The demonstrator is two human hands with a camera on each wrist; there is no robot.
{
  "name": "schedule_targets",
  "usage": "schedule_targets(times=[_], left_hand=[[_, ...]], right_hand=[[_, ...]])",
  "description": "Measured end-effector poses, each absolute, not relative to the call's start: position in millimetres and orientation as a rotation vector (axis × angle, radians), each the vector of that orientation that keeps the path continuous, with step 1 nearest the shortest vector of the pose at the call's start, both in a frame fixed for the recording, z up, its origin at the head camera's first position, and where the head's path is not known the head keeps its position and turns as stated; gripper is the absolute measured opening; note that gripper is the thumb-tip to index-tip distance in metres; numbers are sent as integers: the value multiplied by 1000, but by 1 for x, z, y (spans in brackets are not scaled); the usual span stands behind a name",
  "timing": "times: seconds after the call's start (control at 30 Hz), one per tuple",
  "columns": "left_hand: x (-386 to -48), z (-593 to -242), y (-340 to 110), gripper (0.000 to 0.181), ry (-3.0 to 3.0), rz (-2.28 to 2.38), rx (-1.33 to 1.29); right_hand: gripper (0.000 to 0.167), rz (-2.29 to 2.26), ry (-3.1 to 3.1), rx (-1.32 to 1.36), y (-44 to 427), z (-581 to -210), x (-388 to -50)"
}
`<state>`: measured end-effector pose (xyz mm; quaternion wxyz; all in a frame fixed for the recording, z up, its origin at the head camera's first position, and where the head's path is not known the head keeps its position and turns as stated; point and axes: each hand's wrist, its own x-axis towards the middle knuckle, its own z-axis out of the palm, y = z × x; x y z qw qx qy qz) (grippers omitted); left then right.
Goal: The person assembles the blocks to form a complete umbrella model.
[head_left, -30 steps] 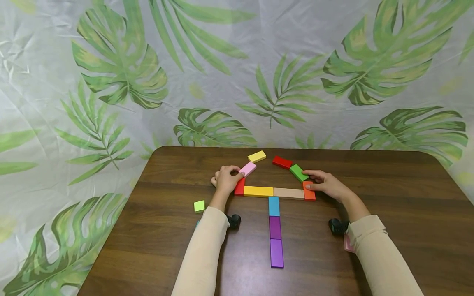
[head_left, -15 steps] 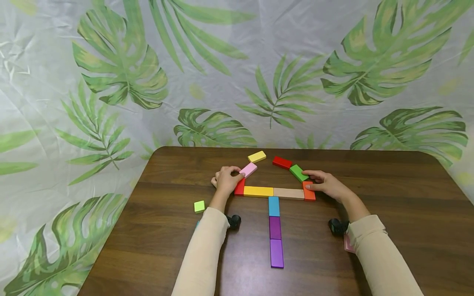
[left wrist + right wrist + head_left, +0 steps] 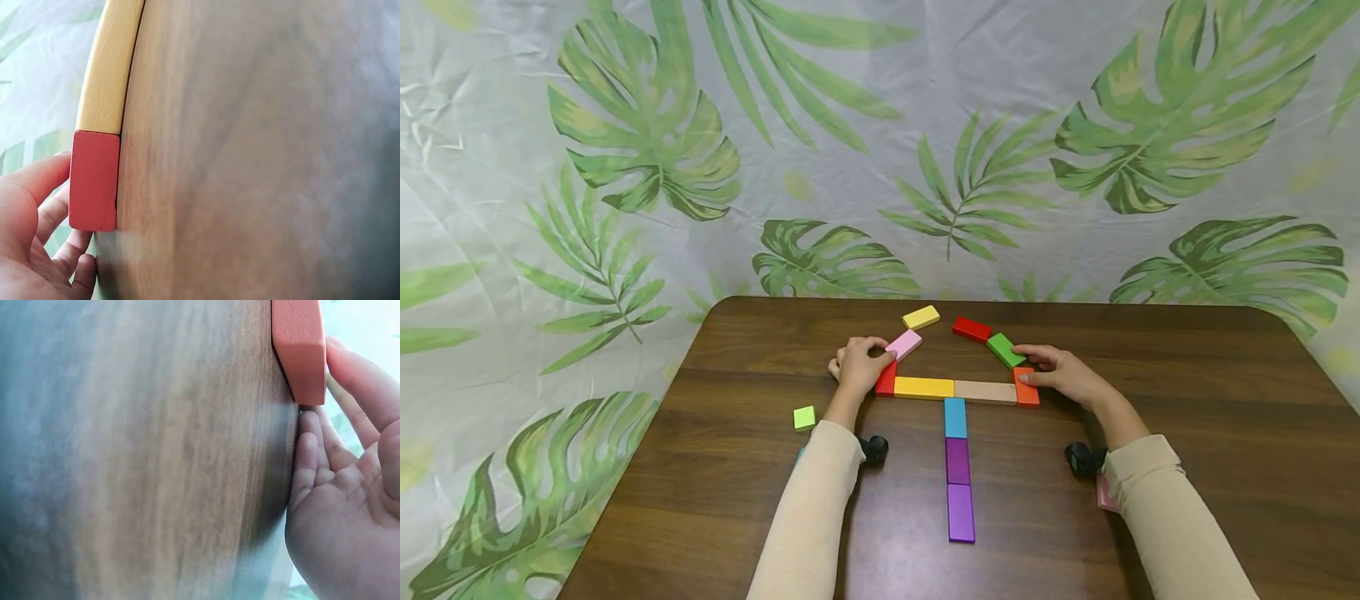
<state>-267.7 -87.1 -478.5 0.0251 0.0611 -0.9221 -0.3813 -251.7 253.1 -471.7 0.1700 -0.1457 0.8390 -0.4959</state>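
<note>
Pinching the near end of a pink block (image 3: 907,342), the left hand (image 3: 857,362) has its thumb by a red block (image 3: 886,381), which adjoins it. Of the two hands, the right hand (image 3: 1070,377) grips nothing: its index finger touches a green block (image 3: 1004,350) and its thumb rests on an orange block (image 3: 1027,390). Between the red and orange ones, a yellow block (image 3: 923,388) and a tan block (image 3: 984,392) form a straight bar. Beyond the hands, a pale yellow block (image 3: 921,317) and a second red piece (image 3: 972,329) lie apart. Below the bar runs a column: blue block (image 3: 955,418), dark purple block (image 3: 957,462), violet block (image 3: 960,513). A lime block (image 3: 804,418) sits left of the left forearm. Everything lies on a brown wooden desk (image 3: 700,500), before a leaf-print cloth (image 3: 850,125).
</note>
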Motion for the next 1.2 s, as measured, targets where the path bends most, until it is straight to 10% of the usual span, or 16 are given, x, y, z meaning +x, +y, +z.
schedule_targets(times=[1.2], left_hand=[[-301, -450, -63, 50, -2863, -1174, 51]], right_hand=[[58, -1445, 2368, -410, 254, -472, -251]])
